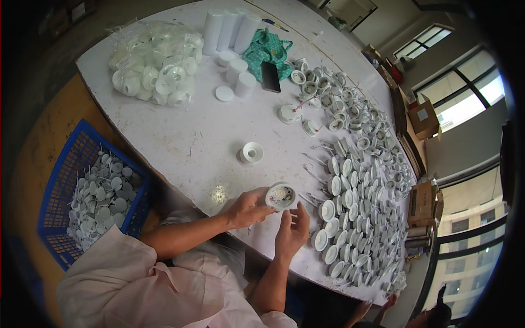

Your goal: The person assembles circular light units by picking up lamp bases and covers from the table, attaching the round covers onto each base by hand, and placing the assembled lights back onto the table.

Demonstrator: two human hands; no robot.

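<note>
My left hand (249, 208) holds a small round white lamp housing (281, 197) by its rim, its open side up with a light board inside. My right hand (292, 232) is just below and to the right of it, fingers curled upward and touching its lower edge. Both hands hover over the near edge of the white table (191, 136). A single white ring-shaped housing (251, 153) stands on the table a little beyond them. To the right lie rows of several white round housings (350, 218) with wires.
A blue plastic crate (65, 180) of white round parts sits on the floor at my left. A clear bag of white housings (156, 63), stacked white cups (229, 30), a green cloth (268, 49) and a dark phone (270, 76) lie at the far side. Cardboard boxes (424, 117) stand right.
</note>
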